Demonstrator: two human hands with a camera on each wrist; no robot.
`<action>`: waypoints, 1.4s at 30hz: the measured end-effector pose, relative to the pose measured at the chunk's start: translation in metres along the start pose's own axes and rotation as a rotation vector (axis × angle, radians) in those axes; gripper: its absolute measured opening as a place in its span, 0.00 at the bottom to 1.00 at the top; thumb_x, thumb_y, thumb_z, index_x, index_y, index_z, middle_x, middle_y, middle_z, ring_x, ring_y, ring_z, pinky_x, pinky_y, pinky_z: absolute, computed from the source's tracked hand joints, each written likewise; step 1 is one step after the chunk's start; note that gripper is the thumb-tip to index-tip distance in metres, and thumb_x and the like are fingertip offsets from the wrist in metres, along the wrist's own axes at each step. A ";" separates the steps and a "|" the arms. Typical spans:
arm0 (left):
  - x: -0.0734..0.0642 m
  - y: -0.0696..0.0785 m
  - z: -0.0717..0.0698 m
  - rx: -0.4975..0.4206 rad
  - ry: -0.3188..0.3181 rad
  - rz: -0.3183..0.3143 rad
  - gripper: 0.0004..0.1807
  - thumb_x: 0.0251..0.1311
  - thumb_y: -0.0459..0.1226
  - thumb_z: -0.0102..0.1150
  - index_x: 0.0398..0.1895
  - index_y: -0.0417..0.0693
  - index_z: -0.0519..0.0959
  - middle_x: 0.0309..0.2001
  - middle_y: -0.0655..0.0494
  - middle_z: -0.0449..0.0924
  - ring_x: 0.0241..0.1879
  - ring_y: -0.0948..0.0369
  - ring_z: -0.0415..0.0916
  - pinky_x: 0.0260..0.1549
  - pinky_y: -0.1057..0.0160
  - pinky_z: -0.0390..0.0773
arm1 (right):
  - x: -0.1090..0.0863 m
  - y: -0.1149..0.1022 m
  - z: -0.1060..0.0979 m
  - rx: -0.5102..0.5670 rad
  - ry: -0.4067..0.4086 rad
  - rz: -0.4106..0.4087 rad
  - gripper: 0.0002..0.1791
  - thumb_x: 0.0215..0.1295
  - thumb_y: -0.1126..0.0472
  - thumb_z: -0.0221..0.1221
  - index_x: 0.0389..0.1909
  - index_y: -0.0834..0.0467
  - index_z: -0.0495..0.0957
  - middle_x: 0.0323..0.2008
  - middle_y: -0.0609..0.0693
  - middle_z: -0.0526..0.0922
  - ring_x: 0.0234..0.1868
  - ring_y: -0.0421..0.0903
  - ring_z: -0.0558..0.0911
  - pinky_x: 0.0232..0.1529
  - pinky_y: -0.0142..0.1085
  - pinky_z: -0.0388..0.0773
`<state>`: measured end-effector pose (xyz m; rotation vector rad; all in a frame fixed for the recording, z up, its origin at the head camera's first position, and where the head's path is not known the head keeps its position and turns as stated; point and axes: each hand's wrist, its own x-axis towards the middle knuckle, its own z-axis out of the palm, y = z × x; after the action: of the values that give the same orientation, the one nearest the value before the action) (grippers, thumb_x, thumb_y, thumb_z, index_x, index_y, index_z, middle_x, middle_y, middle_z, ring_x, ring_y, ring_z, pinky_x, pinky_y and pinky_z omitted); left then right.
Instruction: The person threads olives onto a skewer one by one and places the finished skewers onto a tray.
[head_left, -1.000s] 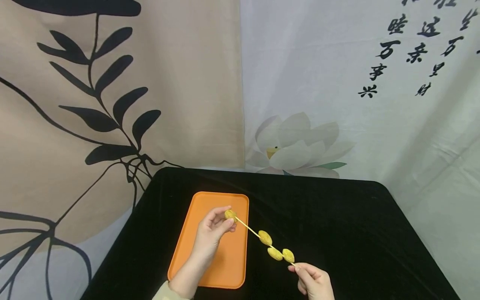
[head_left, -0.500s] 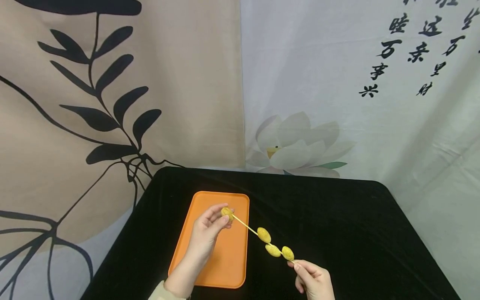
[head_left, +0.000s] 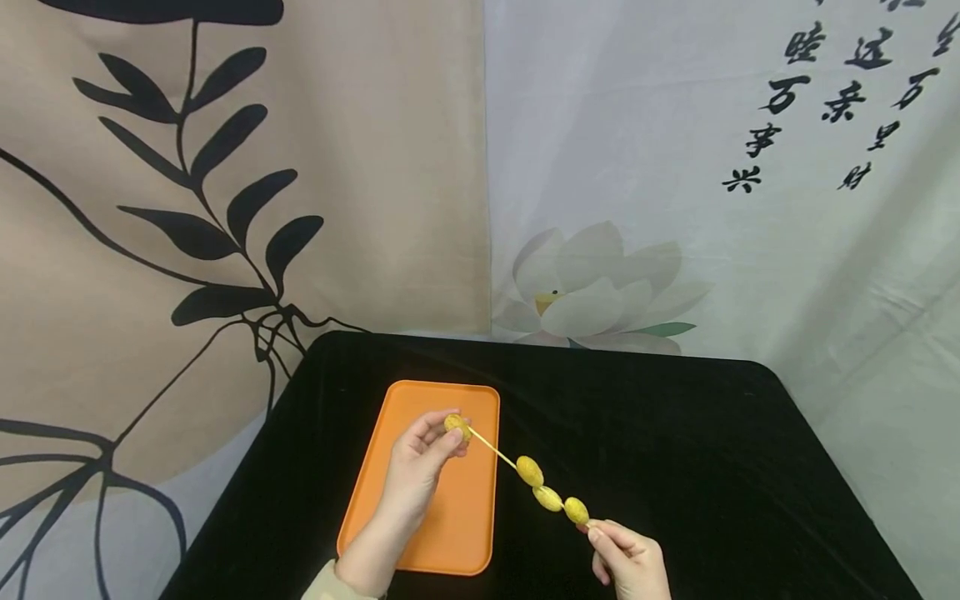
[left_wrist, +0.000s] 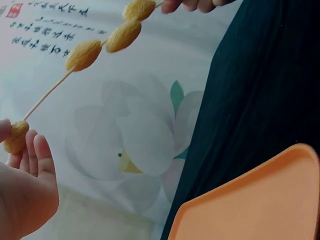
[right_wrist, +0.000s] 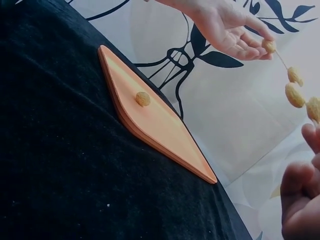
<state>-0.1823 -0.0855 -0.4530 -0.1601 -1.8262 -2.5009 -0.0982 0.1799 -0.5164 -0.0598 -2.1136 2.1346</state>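
Observation:
A thin wooden skewer (head_left: 491,447) slants between my two hands, its upper end at the left. My left hand (head_left: 416,467) pinches a wrinkled yellow oval piece (head_left: 457,427) at that upper end, between thumb and fingers, above the orange tray (head_left: 450,533). Farther down the stick sit three similar yellow pieces (head_left: 548,498), close together, with a bare stretch of skewer before them. My right hand (head_left: 630,558) pinches the lower end of the skewer, right below the lowest piece. The left wrist view also shows the strung pieces (left_wrist: 83,55) and my left hand (left_wrist: 30,195).
One more yellow-brown piece (right_wrist: 143,99) lies on the tray in the right wrist view; in the head view my left hand and arm hide it. A black cloth (head_left: 675,433) covers the table. Printed curtains (head_left: 390,167) hang behind its far edge.
My left hand has shifted slightly left, then a little back right, still holding its piece. The three pieces on the skewer have turned slightly and stand more in line. My right hand stays nearly still.

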 end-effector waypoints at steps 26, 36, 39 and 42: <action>0.000 -0.003 0.019 0.040 -0.001 -0.061 0.16 0.62 0.34 0.63 0.50 0.34 0.75 0.41 0.48 0.81 0.38 0.55 0.80 0.39 0.62 0.81 | -0.002 0.006 0.000 0.073 0.003 0.095 0.10 0.63 0.72 0.56 0.31 0.63 0.86 0.10 0.41 0.64 0.11 0.34 0.62 0.12 0.42 0.48; 0.000 -0.005 0.024 0.032 0.001 -0.044 0.16 0.61 0.31 0.63 0.48 0.30 0.74 0.45 0.40 0.79 0.38 0.58 0.79 0.38 0.63 0.81 | 0.000 0.004 0.001 0.055 0.011 0.166 0.11 0.64 0.69 0.57 0.35 0.77 0.80 0.10 0.43 0.60 0.11 0.36 0.61 0.12 0.38 0.50; 0.000 -0.005 0.024 0.032 0.008 -0.046 0.15 0.61 0.31 0.62 0.47 0.31 0.74 0.46 0.43 0.80 0.38 0.58 0.79 0.38 0.63 0.81 | 0.001 0.003 0.003 0.057 0.012 0.175 0.11 0.64 0.69 0.57 0.37 0.78 0.79 0.10 0.43 0.59 0.11 0.37 0.61 0.12 0.37 0.50; 0.000 -0.006 0.025 0.031 0.010 -0.047 0.13 0.61 0.31 0.62 0.46 0.32 0.75 0.45 0.46 0.80 0.38 0.58 0.79 0.38 0.63 0.81 | 0.001 0.001 0.003 0.051 0.011 0.200 0.12 0.64 0.69 0.57 0.38 0.78 0.79 0.10 0.43 0.59 0.11 0.37 0.61 0.12 0.33 0.53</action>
<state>-0.1811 -0.0596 -0.4509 -0.1045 -1.8847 -2.4977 -0.1001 0.1769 -0.5176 -0.2883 -2.1262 2.2902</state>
